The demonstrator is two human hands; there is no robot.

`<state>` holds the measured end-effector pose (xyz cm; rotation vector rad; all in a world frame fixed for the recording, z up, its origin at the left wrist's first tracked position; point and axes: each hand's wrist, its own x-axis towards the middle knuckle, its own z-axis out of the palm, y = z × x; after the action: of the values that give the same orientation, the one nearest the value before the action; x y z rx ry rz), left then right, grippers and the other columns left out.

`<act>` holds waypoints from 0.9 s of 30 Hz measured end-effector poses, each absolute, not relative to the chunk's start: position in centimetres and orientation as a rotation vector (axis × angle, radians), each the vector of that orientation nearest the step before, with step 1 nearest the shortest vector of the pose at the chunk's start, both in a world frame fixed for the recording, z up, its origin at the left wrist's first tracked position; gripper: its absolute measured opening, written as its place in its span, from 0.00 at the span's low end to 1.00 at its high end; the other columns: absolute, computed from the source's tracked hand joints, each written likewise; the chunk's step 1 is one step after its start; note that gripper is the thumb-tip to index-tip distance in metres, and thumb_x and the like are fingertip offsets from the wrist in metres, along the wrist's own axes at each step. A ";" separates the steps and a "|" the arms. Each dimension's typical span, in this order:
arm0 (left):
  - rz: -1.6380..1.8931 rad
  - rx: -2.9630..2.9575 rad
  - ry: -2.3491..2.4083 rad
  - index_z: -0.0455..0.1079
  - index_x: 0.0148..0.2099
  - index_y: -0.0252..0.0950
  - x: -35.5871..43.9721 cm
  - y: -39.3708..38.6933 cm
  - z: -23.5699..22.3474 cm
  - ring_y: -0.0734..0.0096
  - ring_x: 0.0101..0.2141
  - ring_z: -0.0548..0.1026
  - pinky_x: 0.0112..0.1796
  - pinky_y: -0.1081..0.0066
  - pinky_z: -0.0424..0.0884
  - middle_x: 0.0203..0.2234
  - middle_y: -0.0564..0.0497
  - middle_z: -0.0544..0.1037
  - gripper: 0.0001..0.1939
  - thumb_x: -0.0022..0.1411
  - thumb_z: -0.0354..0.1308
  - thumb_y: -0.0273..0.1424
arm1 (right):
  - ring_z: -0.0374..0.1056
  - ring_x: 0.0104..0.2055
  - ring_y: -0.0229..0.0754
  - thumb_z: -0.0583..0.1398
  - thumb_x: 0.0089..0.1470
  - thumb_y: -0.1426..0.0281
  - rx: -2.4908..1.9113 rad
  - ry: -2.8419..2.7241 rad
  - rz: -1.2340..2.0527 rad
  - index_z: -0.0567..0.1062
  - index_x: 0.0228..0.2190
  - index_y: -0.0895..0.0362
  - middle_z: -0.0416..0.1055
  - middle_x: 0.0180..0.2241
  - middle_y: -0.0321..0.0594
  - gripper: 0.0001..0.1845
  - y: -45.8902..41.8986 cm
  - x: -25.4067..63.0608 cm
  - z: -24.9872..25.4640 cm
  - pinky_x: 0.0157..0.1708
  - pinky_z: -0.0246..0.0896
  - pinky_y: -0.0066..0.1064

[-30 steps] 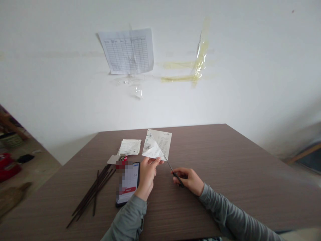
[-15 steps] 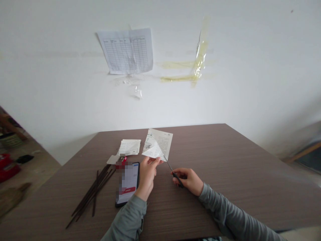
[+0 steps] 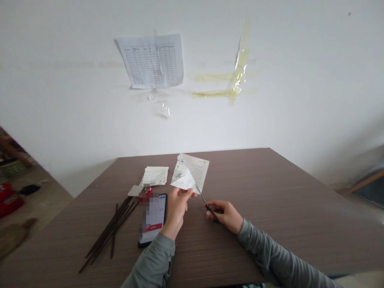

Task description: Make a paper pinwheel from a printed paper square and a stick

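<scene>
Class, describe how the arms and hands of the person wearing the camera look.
Both arms wear long, loose grey-green sleeves, wrinkled along the forearms and reaching the wrists. The left hand and right hand are bare, without gloves.

One each: scissors [image 3: 213, 215], held paper [image 3: 198, 171], phone [image 3: 157, 214], paper stack [image 3: 155, 175], red container [image 3: 147, 192], wall sheet [image 3: 153, 62]. Sticks [image 3: 111, 229]: several, overlapping, exact count unclear.

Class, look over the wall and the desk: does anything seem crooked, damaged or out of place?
Yes, on the wall. The printed sheet hangs askew, its left edge slanting. To its right, yellowed tape strips hold nothing, wrinkled as if left behind.
</scene>
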<state>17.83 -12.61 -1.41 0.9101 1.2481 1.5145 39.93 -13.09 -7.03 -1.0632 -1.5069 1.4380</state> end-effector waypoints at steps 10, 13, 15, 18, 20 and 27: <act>1.518 0.933 1.227 0.82 0.40 0.40 17.9 -12.7 -1.7 0.55 0.34 0.94 0.19 0.79 0.55 0.35 0.45 0.92 0.23 0.49 0.89 0.40 | 0.81 0.32 0.55 0.85 0.48 0.34 -1.062 -1.523 1.409 0.94 0.46 0.54 0.89 0.32 0.47 0.41 -13.2 39.7 -6.9 0.41 0.85 0.50; 1.521 0.934 1.228 0.81 0.40 0.40 18.0 -12.8 -1.9 0.53 0.36 0.95 0.20 0.78 0.55 0.36 0.44 0.93 0.23 0.49 0.89 0.41 | 0.82 0.34 0.58 0.85 0.46 0.35 -1.075 -1.506 1.424 0.94 0.46 0.54 0.89 0.33 0.48 0.40 -13.4 39.7 -6.5 0.42 0.86 0.51; 1.522 0.934 1.224 0.81 0.40 0.40 18.0 -12.8 -2.0 0.52 0.36 0.95 0.20 0.78 0.55 0.37 0.44 0.93 0.24 0.49 0.89 0.41 | 0.83 0.35 0.60 0.86 0.45 0.35 -1.094 -1.496 1.432 0.94 0.45 0.52 0.88 0.33 0.49 0.39 -13.5 39.6 -6.2 0.42 0.86 0.51; 1.523 0.940 1.222 0.80 0.40 0.41 18.0 -12.8 -2.2 0.52 0.36 0.96 0.20 0.78 0.56 0.39 0.44 0.94 0.25 0.49 0.89 0.43 | 0.83 0.35 0.60 0.85 0.43 0.34 -1.119 -1.486 1.431 0.94 0.43 0.51 0.88 0.32 0.49 0.40 -13.7 39.5 -5.9 0.43 0.85 0.53; 1.517 0.950 1.226 0.79 0.40 0.41 18.0 -12.7 -2.4 0.52 0.37 0.96 0.20 0.78 0.57 0.40 0.44 0.95 0.24 0.50 0.88 0.43 | 0.82 0.34 0.60 0.85 0.42 0.33 -1.120 -1.481 1.429 0.93 0.43 0.51 0.89 0.32 0.49 0.41 -13.7 39.5 -5.9 0.43 0.84 0.53; 1.507 0.968 1.233 0.79 0.41 0.40 18.0 -12.8 -2.4 0.53 0.37 0.95 0.20 0.78 0.58 0.39 0.44 0.94 0.23 0.53 0.88 0.42 | 0.83 0.34 0.59 0.86 0.44 0.36 -1.102 -1.487 1.413 0.94 0.43 0.52 0.88 0.32 0.49 0.38 -13.5 39.5 -6.5 0.42 0.85 0.51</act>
<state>17.97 -12.76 -2.39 0.9680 1.2331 1.5074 39.53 -13.49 -6.54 -1.1016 -1.4873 1.4128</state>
